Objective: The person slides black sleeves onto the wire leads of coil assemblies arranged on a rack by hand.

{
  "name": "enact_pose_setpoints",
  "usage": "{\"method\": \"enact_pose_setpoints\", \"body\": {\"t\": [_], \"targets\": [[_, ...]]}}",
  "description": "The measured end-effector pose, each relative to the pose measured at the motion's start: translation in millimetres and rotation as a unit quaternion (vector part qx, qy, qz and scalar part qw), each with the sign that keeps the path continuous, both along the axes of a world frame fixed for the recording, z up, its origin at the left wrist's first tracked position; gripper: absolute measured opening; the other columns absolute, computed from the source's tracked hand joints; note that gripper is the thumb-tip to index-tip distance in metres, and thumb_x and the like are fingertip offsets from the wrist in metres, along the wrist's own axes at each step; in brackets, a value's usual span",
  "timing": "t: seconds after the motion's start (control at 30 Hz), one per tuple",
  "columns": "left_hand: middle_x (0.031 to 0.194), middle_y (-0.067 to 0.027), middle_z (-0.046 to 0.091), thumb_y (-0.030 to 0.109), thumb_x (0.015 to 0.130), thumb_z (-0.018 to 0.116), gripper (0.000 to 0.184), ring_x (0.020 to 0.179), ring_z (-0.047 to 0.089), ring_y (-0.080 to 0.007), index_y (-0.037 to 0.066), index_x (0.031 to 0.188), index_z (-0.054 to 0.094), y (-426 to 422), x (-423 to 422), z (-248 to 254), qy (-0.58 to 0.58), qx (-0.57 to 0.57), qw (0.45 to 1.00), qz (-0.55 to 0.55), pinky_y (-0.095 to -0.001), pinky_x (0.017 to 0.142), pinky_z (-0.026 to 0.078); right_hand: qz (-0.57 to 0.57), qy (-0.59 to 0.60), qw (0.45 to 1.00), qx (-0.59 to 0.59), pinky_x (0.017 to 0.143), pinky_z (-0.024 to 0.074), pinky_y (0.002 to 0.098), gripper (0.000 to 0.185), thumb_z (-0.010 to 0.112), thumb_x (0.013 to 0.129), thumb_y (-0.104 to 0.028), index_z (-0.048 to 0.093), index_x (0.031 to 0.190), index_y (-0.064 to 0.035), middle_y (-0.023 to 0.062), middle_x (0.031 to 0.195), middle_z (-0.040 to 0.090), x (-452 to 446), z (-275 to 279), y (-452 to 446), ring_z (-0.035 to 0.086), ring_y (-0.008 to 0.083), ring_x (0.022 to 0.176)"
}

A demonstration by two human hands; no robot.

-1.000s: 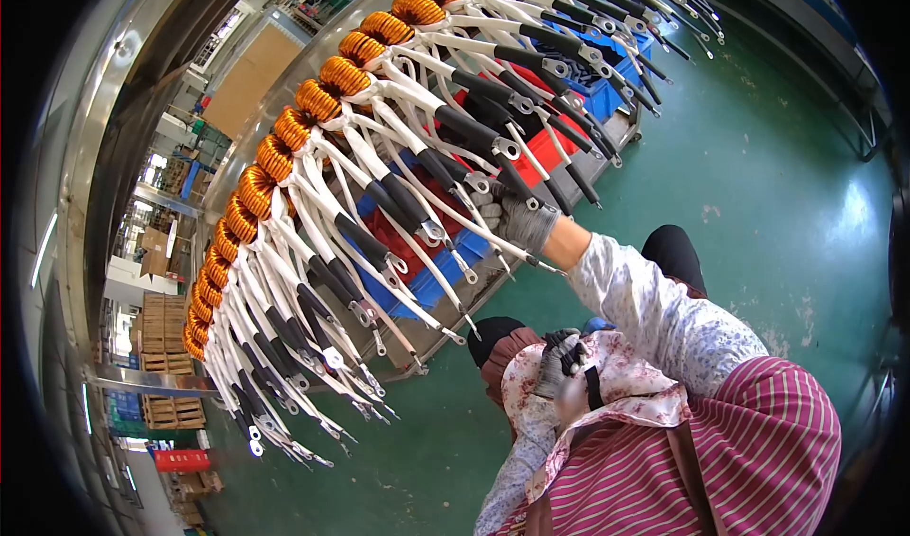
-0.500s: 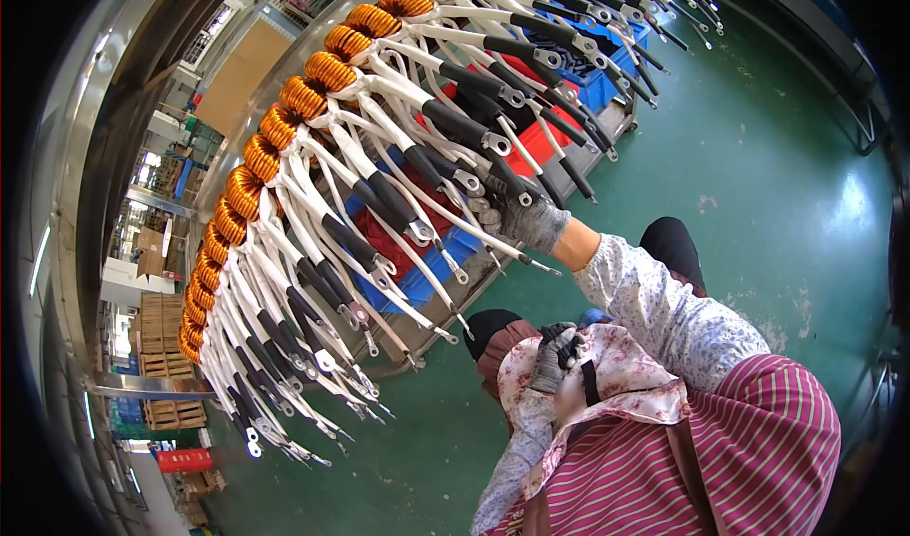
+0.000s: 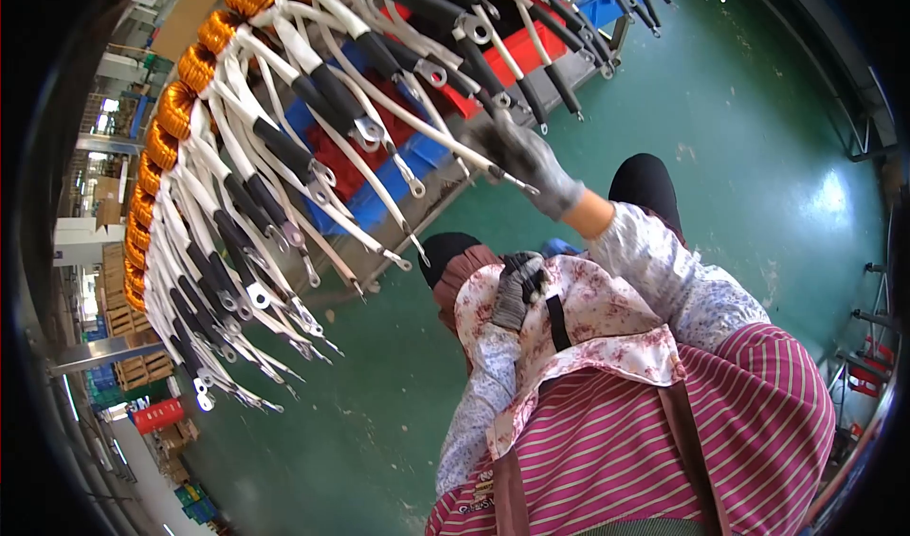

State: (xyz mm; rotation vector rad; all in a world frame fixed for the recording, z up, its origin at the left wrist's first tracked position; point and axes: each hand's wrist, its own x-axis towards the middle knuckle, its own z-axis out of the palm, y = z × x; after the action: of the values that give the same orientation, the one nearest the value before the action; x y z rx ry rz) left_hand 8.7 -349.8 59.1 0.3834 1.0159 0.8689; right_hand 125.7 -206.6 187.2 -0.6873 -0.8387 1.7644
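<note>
My right hand (image 3: 536, 164), in a grey glove, reaches toward the hanging cable ends. Its fingers are smeared by motion beside a white cable (image 3: 431, 130) with a metal lug, and I cannot tell whether they touch it. Closer to my body, my left hand (image 3: 519, 290), also gloved, is closed against a floral cloth (image 3: 597, 299); whatever lies within its fingers is hidden. Along the upper left runs a row of copper-wound ring coils (image 3: 176, 109). White-sleeved leads with black tubing (image 3: 322, 100) and ring lugs fan out from them.
Beneath the cables, a blue bin (image 3: 403, 171) and a red bin (image 3: 517, 62) stand on a grey cart (image 3: 445, 199). Green floor (image 3: 749, 128) stretches to the right. A metal rack (image 3: 853, 323) is at the right edge, and pallets (image 3: 142, 370) stand far left.
The view has shifted, so the coils and cables sit further up and left. My right hand has drawn out from among the cable ends. My left hand stays closed at the floral cloth.
</note>
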Motion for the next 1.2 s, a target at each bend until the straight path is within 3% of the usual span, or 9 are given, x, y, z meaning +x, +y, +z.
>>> {"method": "enact_pose_setpoints", "body": {"t": [0.03, 0.1, 0.17, 0.3, 0.4, 0.53, 0.73, 0.97, 1.2], "targets": [[0.063, -0.0039, 0.059, 0.018, 0.082, 0.060, 0.012, 0.042, 0.048, -0.0077, 0.006, 0.084, 0.057, -1, -1, -8, 0.003, -0.004, 1.000, -0.008, -0.0184, 0.035, 0.035, 0.048, -0.058, 0.993, 0.089, 0.067, 0.0483, 0.0241, 0.041, 0.050, 0.089, -0.039, 0.057, 0.100, -0.0001, 0.0041, 0.078, 0.059, 14, -33, -7, 0.056, 0.0116, 0.069], [0.063, -0.0046, 0.059, 0.019, 0.082, 0.060, 0.014, 0.042, 0.048, -0.0078, 0.005, 0.084, 0.057, 3, -4, -11, 0.012, -0.006, 1.000, -0.027, -0.0182, 0.036, 0.035, 0.036, -0.112, 0.993, -0.029, 0.073, 0.0477, 0.0247, 0.034, 0.055, 0.087, -0.034, 0.058, 0.101, -0.0025, 0.0032, 0.081, 0.059, 13, -60, -48, 0.056, 0.0115, 0.073], [0.062, -0.0048, 0.059, 0.021, 0.082, 0.060, 0.015, 0.042, 0.049, -0.0079, 0.006, 0.084, 0.057, 3, -7, -13, -0.001, -0.002, 0.998, -0.066, -0.0179, 0.036, 0.035, 0.038, -0.395, 0.917, 0.038, 0.077, 0.0473, 0.0253, 0.033, 0.062, 0.082, -0.027, 0.056, 0.106, -0.0048, 0.0027, 0.088, 0.060, 16, -108, -67, 0.057, 0.0122, 0.078], [0.062, -0.0051, 0.060, 0.023, 0.083, 0.060, 0.017, 0.041, 0.049, -0.0081, 0.006, 0.084, 0.057, 4, -6, -13, -0.012, -0.008, 0.996, -0.084, -0.0179, 0.035, 0.035, 0.072, -0.332, 0.932, 0.125, 0.074, 0.0490, 0.0273, 0.038, 0.068, 0.072, -0.017, 0.058, 0.106, -0.0053, 0.0054, 0.085, 0.064, 23, -125, -84, 0.060, 0.0139, 0.076], [0.062, -0.0052, 0.060, 0.024, 0.083, 0.059, 0.018, 0.041, 0.049, -0.0083, 0.005, 0.085, 0.057, 3, -5, -11, -0.010, -0.010, 0.997, -0.077, -0.0181, 0.035, 0.035, 0.162, -0.470, 0.855, 0.145, 0.072, 0.0491, 0.0256, 0.034, 0.066, 0.070, -0.008, 0.060, 0.103, -0.0054, 0.0050, 0.079, 0.064, 18, -100, -78, 0.060, 0.0114, 0.072], [0.063, -0.0055, 0.060, 0.025, 0.084, 0.058, 0.020, 0.040, 0.049, -0.0085, 0.005, 0.087, 0.057, 1, -5, -10, -0.006, -0.006, 0.998, -0.067, -0.0184, 0.035, 0.035, 0.067, -0.253, 0.964, -0.035, 0.077, 0.0485, 0.0263, 0.027, 0.062, 0.074, 0.000, 0.058, 0.101, 0.0004, 0.0026, 0.083, 0.063, 24, -128, -66, 0.059, 0.0119, 0.076], [0.063, -0.0059, 0.060, 0.027, 0.085, 0.057, 0.022, 0.039, 0.049, -0.0089, 0.005, 0.089, 0.057, 0, -5, -12, -0.001, -0.002, 0.998, -0.063, -0.0188, 0.034, 0.035, 0.122, -0.218, 0.968, -0.029, 0.082, 0.0464, 0.0273, 0.035, 0.065, 0.081, -0.020, 0.058, 0.108, 0.0004, 0.0079, 0.098, 0.063, 23, -132, -84, 0.057, 0.0122, 0.088], [0.063, -0.0076, 0.060, 0.030, 0.087, 0.054, 0.027, 0.039, 0.049, -0.0105, 0.004, 0.089, 0.057, 2, -6, -6, 0.039, 0.021, 0.997, -0.069, -0.0206, 0.033, 0.036, 0.054, -0.074, 0.990, -0.109, 0.045, 0.0357, 0.0165, 0.034, 0.048, 0.091, -0.032, 0.061, 0.096, -0.0011, -0.0038, 0.062, 0.051, 13, -41, -72, 0.044, 0.0037, 0.048], [0.068, -0.0007, 0.055, 0.016, 0.086, 0.055, 0.008, 0.053, 0.051, -0.0071, 0.009, 0.083, 0.053, 5, 1, -15, -0.078, 0.054, 0.995, 0.033, -0.0185, 0.042, 0.039, 0.084, -0.018, 0.994, -0.074, 0.048, 0.0310, 0.0200, 0.045, 0.046, 0.090, -0.044, 0.060, 0.097, -0.0014, -0.0060, 0.057, 0.040, -11, -12, -64, 0.038, 0.0045, 0.051]]}}
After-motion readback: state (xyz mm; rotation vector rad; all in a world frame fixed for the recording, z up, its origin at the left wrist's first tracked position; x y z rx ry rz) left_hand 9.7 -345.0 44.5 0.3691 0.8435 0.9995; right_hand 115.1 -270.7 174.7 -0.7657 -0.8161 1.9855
